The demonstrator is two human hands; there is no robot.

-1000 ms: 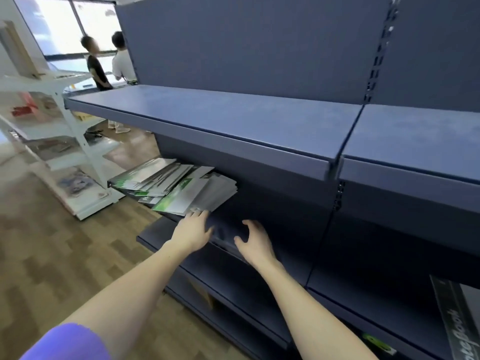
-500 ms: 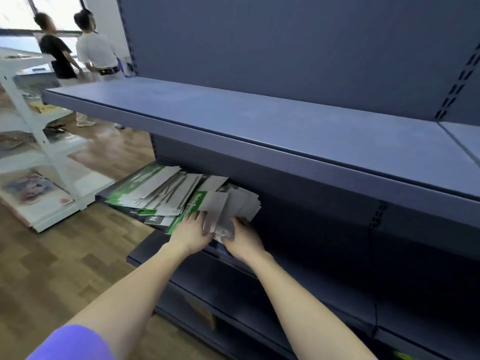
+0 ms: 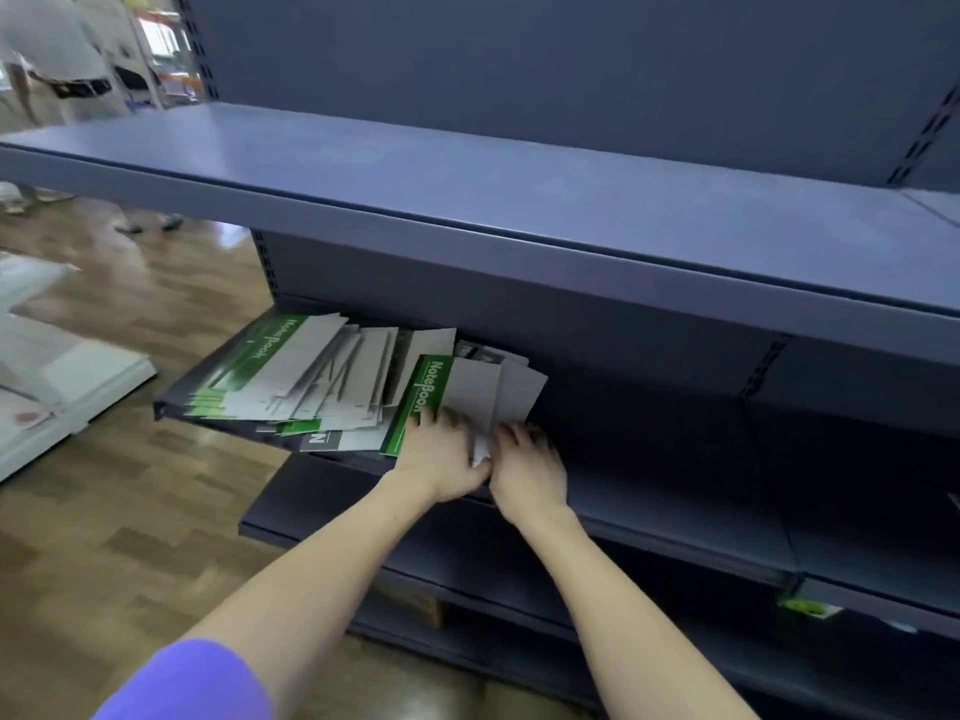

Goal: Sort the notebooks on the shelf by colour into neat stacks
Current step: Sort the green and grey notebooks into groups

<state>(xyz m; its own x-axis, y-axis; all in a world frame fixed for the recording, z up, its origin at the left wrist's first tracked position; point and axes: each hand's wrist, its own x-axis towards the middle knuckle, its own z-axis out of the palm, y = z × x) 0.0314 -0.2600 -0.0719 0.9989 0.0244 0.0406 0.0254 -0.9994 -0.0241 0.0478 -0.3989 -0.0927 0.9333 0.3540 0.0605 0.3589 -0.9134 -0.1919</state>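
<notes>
The dark blue-grey metal shelf (image 3: 519, 194) across the upper frame has a matt, faintly grainy painted finish. At centre left, the green-and-grey paper notebooks (image 3: 332, 381) show smooth covers with a dull sheen. The brown wood-pattern floor (image 3: 130, 511) at the left looks smooth and glossy, catching light. The purple sleeve (image 3: 192, 683) at the lower left reads as soft matt cloth.

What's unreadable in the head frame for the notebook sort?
- Lower notebooks in the messy green-and-grey pile: covers hidden by those on top, so the colour count is unknown.
- Back of the dark middle shelf: shadowed by the blue upper shelf.
- Left hand and right hand on the grey-backed notebooks: motion blur hides the fingers' grip.
- Small green tag: too small to read.
</notes>
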